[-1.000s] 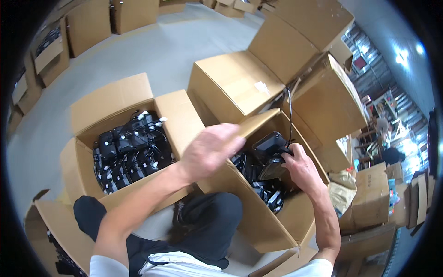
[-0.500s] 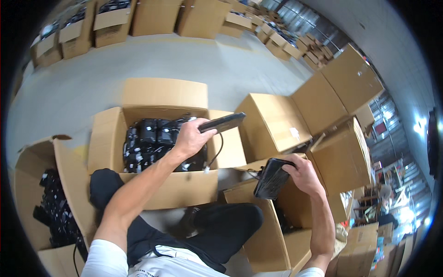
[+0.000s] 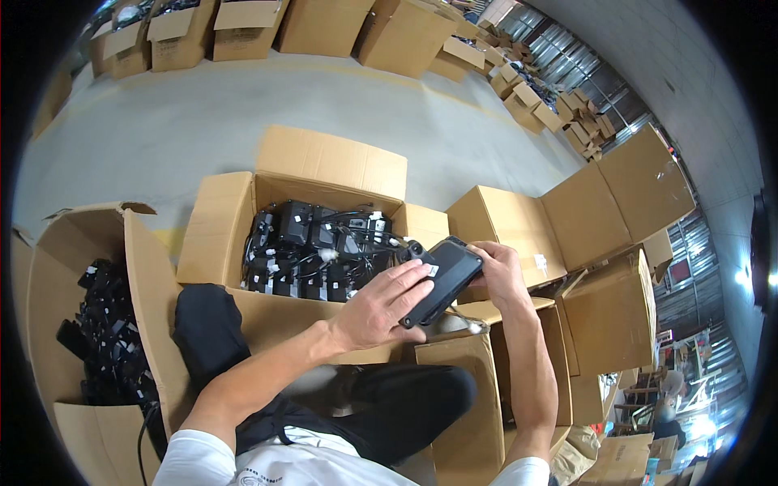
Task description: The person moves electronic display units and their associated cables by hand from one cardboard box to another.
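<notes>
In front of me a flat black rectangular electronic unit (image 3: 448, 279) is held tilted between both hands. My left hand (image 3: 381, 306) lies with its fingers across the unit's left end, thumb underneath. My right hand (image 3: 500, 271) grips the far right corner. A short cable with a white connector (image 3: 473, 326) hangs below. At the top left of the unit is a rounded black knob-like part (image 3: 416, 250). Whether two units are stacked here I cannot tell. Beyond my left hand stands an open carton (image 3: 304, 328) packed with rows of black units (image 3: 308, 255) with cables and white connectors.
At the left an open carton (image 3: 150, 283) holds a heap of small black parts (image 3: 113, 348). Another open carton (image 3: 462, 356) stands below my right hand. Large cartons (image 3: 502, 223) rise to the right. More cartons (image 3: 324, 28) line the far side of the grey floor (image 3: 203, 105).
My hands have come together. The black units that each held apart are now brought to one place in front of me. The view has shifted, so the cartons sit farther right.
</notes>
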A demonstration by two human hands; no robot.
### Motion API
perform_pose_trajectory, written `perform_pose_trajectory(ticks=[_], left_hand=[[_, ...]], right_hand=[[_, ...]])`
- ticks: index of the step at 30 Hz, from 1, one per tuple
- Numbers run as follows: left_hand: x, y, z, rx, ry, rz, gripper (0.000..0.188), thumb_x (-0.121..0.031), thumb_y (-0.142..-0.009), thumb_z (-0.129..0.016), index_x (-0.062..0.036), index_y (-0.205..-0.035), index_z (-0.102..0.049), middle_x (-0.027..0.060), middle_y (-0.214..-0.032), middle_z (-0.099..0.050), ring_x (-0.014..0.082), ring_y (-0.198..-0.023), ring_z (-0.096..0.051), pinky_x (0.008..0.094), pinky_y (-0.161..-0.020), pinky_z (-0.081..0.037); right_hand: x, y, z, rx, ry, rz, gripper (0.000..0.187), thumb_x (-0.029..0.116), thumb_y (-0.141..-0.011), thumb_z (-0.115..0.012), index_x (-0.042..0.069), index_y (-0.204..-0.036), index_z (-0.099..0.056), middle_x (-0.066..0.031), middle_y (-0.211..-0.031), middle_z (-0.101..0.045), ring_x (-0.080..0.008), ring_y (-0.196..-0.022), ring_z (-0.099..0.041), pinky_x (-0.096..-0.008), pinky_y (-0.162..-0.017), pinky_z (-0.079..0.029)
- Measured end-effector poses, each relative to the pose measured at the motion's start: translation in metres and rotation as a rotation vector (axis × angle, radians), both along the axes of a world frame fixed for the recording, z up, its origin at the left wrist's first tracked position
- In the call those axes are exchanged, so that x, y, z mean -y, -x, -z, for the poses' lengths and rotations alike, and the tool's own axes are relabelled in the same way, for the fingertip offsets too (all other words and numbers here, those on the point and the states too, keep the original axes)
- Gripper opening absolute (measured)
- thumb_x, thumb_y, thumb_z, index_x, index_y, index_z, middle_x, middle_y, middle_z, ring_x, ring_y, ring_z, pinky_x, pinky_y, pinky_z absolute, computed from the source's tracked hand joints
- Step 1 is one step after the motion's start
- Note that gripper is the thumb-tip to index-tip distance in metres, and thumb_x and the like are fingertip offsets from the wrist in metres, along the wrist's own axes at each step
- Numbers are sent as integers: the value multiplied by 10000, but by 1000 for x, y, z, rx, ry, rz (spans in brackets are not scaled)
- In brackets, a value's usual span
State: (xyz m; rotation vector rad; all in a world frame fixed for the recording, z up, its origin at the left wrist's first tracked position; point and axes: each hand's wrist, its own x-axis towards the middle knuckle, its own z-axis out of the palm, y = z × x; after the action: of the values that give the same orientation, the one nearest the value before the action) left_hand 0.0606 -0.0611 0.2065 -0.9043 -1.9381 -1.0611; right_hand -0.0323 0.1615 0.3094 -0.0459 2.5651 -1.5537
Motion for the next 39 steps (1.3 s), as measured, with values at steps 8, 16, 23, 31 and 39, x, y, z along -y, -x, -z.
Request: perform_pose_trajectory(ticks=[8, 16, 23, 31, 39], left_hand=[[-6, -2, 11, 123, -242, 69, 600, -114, -796, -790, 17, -1302, -497, 213, -1313, -564, 340, -1240, -573, 402, -1049, -499], [-25, 11, 18, 972, -1357, 454, 456, -242, -899, -753, -12, -1226, -533, 39, -1111, -584, 106, -1026, -552, 276, -936, -482], [-35, 8, 32, 1038, -1301, 374, 419, -330, -949, -736, -35, -1184, -556, 1, -1048, -569, 66, -933, -515, 236, -843, -459], [-17, 37, 78, 1140, -1495, 346, 440, -239, -863, -815, -65, -1226, -637, 24, -1103, -669, 111, -1001, -620, 280, -852, -528], [94, 110, 165, 864, -2000, -148, 381, -244, -868, -816, -106, -1171, -632, 43, -1144, -676, 202, -990, -663, 446, -834, -568]], right_hand=[[1, -13, 11, 115, 160, 100, 395, 297, -1037, -569, -77, -1051, -695, -104, -833, -706, -163, -689, -690, -298, -631, -603], [28, -40, 66, -521, 123, -25, 451, 258, -1074, -520, -56, -1397, -501, -107, -1216, -626, -154, -1112, -560, -302, -995, -447], [43, -9, 82, -541, 258, 270, 404, 331, -1066, -533, -50, -1011, -655, 2, -839, -585, -90, -795, -499, -268, -727, -430], [62, 42, 118, -37, 441, 89, 586, 558, -1050, -445, 23, -1231, -601, -60, -1095, -654, -136, -976, -613, -321, -858, -516], [157, 84, 204, 620, 164, -439, 407, 121, -934, -697, -56, -1276, -565, -42, -756, -623, -90, -562, -554, -230, -477, -445]])
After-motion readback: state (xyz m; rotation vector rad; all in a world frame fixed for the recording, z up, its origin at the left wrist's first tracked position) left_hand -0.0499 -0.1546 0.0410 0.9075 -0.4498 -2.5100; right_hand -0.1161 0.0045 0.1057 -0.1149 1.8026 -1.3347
